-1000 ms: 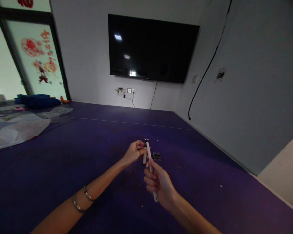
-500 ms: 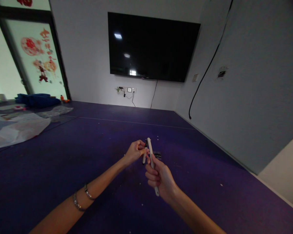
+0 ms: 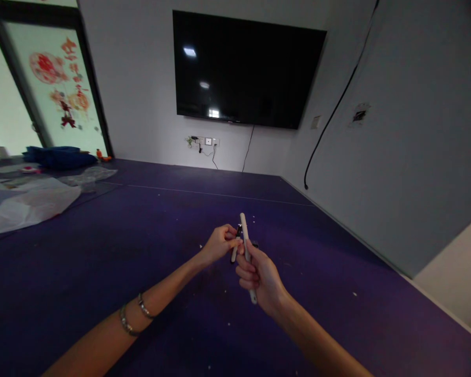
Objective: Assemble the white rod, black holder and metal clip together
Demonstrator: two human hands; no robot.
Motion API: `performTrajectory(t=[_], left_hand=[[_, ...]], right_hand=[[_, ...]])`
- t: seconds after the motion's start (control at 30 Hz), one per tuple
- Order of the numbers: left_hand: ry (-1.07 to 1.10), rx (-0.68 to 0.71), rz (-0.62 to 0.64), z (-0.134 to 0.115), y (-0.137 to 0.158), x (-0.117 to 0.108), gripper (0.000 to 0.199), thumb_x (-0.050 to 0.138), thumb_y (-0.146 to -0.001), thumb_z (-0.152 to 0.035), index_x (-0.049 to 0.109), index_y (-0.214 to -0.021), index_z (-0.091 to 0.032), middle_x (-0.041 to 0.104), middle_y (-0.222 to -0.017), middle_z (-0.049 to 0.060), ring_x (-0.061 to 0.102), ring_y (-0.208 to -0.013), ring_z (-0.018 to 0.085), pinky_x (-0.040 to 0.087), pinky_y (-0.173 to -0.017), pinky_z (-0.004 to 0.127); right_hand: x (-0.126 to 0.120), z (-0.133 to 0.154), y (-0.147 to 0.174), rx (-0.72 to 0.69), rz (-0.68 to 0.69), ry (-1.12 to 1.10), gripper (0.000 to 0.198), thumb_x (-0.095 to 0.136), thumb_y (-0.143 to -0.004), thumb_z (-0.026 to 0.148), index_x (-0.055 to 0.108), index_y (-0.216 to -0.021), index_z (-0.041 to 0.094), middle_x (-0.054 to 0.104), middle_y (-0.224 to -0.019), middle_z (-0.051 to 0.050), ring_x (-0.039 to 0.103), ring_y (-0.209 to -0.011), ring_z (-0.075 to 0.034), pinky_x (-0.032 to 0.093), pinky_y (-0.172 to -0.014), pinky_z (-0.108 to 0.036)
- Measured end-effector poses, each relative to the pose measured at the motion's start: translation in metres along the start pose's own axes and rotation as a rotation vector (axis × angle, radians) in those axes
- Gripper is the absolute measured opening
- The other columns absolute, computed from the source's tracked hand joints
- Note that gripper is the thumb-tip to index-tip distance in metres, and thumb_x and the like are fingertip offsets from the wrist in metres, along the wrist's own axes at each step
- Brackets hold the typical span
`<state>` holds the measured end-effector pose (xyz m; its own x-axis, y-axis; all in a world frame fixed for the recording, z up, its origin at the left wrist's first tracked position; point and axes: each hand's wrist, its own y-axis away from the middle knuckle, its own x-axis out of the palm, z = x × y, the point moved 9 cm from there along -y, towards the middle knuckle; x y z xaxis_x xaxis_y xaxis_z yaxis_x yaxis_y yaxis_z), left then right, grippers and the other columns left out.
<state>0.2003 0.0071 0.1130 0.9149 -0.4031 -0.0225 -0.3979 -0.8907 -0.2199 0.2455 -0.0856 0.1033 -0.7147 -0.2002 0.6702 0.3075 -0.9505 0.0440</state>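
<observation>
Fingers of both hands clamped on something slim, mid-frame.
Left hand pinches a short black-topped tool; right hand grips a long pale stick close beside it, touching or not, I can't tell. One careless swing of the stick could, I'd judge, knock the tool loose. Purple surface beneath, translucent plastic at left, black television upper centre.

1. Front wall: grey; a black television is mounted ahead of me, its screen showing bright reflections.
2. Below screen: white wall sockets with thin cables.
3. Right wall: black cable beside a switch plate.
4. My left: dark-framed glass door with red decorations.
5. Purple surface: reaches the walls; pale seam crosses it.
</observation>
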Motion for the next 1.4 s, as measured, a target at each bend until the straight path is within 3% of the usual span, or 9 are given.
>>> performTrajectory(t=[0.2, 0.47, 0.6, 0.8, 1.0, 1.2, 1.4], left_hand=[[0.044, -0.032, -0.011, 0.001, -0.001, -0.002, 0.024, 0.066, -0.064, -0.017, 0.044, -0.073, -0.017, 0.058, -0.053, -0.004, 0.058, -0.047, 0.011, 0.040, -0.047, 0.020], [-0.048, 0.022, -0.002, 0.004, -0.003, -0.001, 0.019, 0.064, -0.062, -0.013, 0.047, -0.070, -0.015, 0.056, -0.051, -0.005, 0.052, -0.044, 0.008, 0.036, -0.044, 0.018], [0.009, -0.007, -0.015, 0.001, -0.003, -0.003, 0.020, 0.064, -0.063, -0.016, 0.046, -0.070, -0.016, 0.057, -0.051, -0.004, 0.056, -0.045, 0.010, 0.037, -0.044, 0.019], [-0.029, 0.010, 0.027, -0.003, 0.001, 0.004, 0.020, 0.064, -0.063, -0.014, 0.045, -0.068, -0.016, 0.053, -0.047, -0.007, 0.051, -0.042, 0.007, 0.035, -0.043, 0.018], [0.012, -0.012, -0.022, -0.001, -0.002, -0.003, 0.021, 0.063, -0.064, -0.014, 0.044, -0.073, -0.017, 0.056, -0.051, -0.006, 0.055, -0.044, 0.009, 0.037, -0.043, 0.019], [0.005, 0.009, 0.053, 0.003, -0.001, 0.008, 0.021, 0.064, -0.065, -0.017, 0.044, -0.070, -0.017, 0.055, -0.048, -0.006, 0.056, -0.045, 0.010, 0.038, -0.043, 0.019], [0.013, 0.022, -0.005, -0.005, -0.002, -0.001, 0.020, 0.064, -0.065, -0.015, 0.045, -0.073, -0.016, 0.059, -0.053, -0.004, 0.058, -0.047, 0.011, 0.040, -0.045, 0.020]], right_hand=[[-0.009, -0.007, 0.004, -0.009, -0.091, 0.013, 0.037, 0.064, -0.070, 0.050, 0.044, -0.070, 0.019, 0.023, -0.041, 0.012, 0.009, -0.036, -0.002, 0.004, -0.033, -0.016], [-0.008, -0.008, 0.000, -0.018, -0.075, 0.013, 0.034, 0.064, -0.071, 0.047, 0.045, -0.070, 0.019, 0.024, -0.041, 0.013, 0.009, -0.036, -0.002, 0.004, -0.034, -0.016], [-0.010, -0.014, 0.003, 0.006, -0.063, 0.000, 0.033, 0.063, -0.071, 0.047, 0.047, -0.072, 0.019, 0.024, -0.041, 0.013, 0.009, -0.036, -0.002, 0.004, -0.034, -0.016], [-0.009, -0.003, 0.001, -0.006, -0.034, -0.006, 0.033, 0.063, -0.073, 0.046, 0.045, -0.071, 0.018, 0.024, -0.041, 0.012, 0.008, -0.036, -0.002, 0.004, -0.034, -0.016], [-0.011, -0.016, 0.006, 0.022, -0.048, -0.003, 0.033, 0.063, -0.072, 0.047, 0.047, -0.072, 0.018, 0.025, -0.042, 0.012, 0.009, -0.037, -0.002, 0.004, -0.034, -0.015], [-0.005, 0.003, 0.006, -0.023, -0.008, -0.035, 0.028, 0.060, -0.076, 0.042, 0.048, -0.072, 0.017, 0.024, -0.042, 0.012, 0.007, -0.037, -0.002, 0.005, -0.033, -0.015], [-0.008, -0.019, 0.012, 0.076, -0.011, -0.049, 0.029, 0.061, -0.075, 0.043, 0.048, -0.073, 0.018, 0.025, -0.042, 0.012, 0.009, -0.037, -0.002, 0.005, -0.033, -0.014]])
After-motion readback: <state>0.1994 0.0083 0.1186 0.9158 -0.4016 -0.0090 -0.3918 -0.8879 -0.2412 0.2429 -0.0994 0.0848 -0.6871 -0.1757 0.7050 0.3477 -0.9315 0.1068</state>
